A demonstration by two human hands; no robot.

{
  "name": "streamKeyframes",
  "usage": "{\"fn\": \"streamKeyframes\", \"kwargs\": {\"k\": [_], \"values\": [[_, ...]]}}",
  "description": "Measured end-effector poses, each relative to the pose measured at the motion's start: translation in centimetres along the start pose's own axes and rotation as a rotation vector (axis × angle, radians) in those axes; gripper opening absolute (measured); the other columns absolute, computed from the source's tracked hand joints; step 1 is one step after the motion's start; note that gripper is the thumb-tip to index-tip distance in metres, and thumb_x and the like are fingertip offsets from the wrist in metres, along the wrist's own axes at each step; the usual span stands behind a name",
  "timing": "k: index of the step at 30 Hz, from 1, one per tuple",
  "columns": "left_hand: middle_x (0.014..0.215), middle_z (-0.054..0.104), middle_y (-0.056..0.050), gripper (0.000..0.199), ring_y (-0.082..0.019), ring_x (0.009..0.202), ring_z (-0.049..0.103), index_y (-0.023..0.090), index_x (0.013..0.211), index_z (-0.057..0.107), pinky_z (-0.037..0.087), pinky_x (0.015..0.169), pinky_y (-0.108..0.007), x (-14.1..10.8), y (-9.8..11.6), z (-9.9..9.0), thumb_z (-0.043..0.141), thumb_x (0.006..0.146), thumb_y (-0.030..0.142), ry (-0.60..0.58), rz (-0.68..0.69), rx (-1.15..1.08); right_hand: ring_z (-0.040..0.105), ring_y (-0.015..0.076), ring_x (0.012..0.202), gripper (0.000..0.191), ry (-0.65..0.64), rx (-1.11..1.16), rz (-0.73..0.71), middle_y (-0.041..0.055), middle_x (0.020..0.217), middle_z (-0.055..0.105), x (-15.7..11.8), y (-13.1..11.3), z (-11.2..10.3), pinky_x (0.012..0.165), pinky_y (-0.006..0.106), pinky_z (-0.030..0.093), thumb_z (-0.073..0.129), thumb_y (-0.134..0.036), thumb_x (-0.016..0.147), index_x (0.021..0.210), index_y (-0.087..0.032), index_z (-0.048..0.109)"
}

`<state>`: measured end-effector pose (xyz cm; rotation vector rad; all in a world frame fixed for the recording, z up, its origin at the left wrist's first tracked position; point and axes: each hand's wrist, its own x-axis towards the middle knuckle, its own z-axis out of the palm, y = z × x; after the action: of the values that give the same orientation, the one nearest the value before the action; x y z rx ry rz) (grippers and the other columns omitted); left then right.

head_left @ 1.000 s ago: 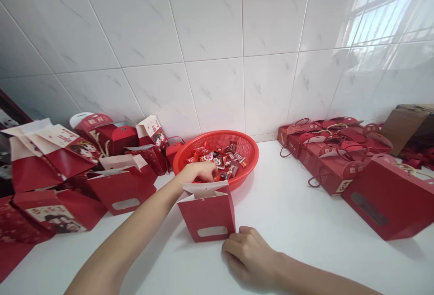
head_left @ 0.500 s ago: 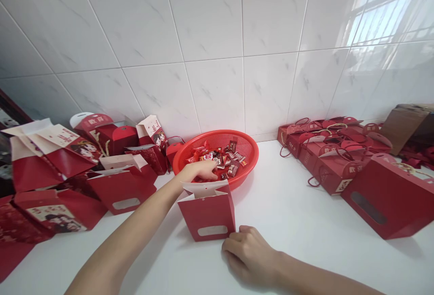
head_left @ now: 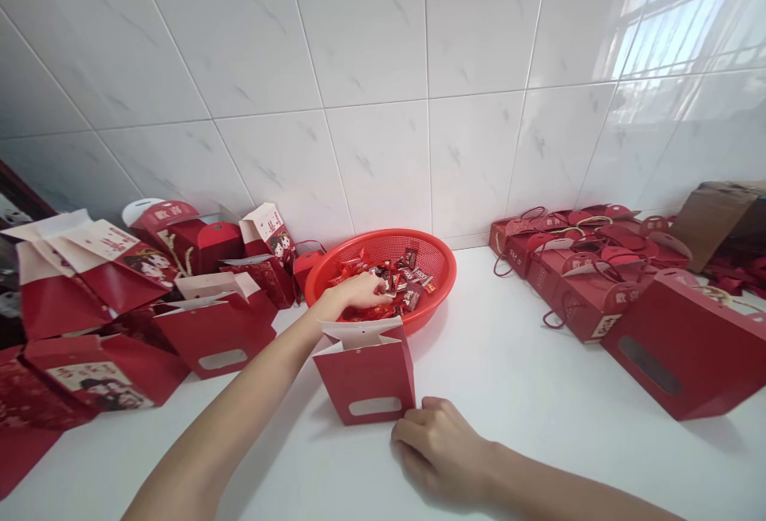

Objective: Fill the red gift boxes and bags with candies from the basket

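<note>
My left hand reaches into a red plastic basket of small wrapped candies. Its fingers are pinched at a wrapped candy among the others, partly hidden by the hand. In front of the basket stands an upright red paper gift box, its top open and an oval window low on its front. My right hand rests on the table, closed with fingers curled, against the box's lower right corner. Nothing shows in it.
Open red and cream gift boxes crowd the left side. On the right stand several closed red boxes with cord handles and a larger red box. A brown carton sits at the far right. Behind is a tiled wall.
My left hand has shifted slightly to the right and up within the basket, uncovering red-wrapped candies below it. My right hand and the gift box have stayed in place.
</note>
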<state>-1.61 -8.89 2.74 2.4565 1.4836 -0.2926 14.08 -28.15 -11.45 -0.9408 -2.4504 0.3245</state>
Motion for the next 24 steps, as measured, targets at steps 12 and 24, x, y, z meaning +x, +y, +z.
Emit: {"fn": "streamKeyframes", "kwargs": {"k": [12, 24], "values": [[0.126, 0.07, -0.011, 0.037, -0.029, 0.11, 0.066, 0.024, 0.116, 0.069, 0.05, 0.086, -0.034, 0.8, -1.5, -0.3, 0.044, 0.089, 0.026, 0.195, -0.212, 0.03, 0.041, 0.0112, 0.053, 0.011, -0.009, -0.007, 0.004, -0.001, 0.069, 0.061, 0.0, 0.0, 0.1, 0.061, 0.027, 0.028, 0.05, -0.012, 0.083, 0.076, -0.02, 0.05], [0.13, 0.066, -0.021, 0.075, -0.041, 0.122, 0.06, 0.019, 0.122, 0.065, 0.047, 0.099, -0.045, 0.7, -1.0, -1.0, 0.087, 0.053, 0.041, -0.037, -0.287, 0.218, 0.039, 0.0114, 0.053, 0.012, 0.013, -0.001, -0.006, -0.0015, 0.069, 0.061, 0.0, 0.1, 0.1, 0.06, 0.027, 0.028, 0.049, -0.011, 0.083, 0.074, -0.021, 0.048]]}}
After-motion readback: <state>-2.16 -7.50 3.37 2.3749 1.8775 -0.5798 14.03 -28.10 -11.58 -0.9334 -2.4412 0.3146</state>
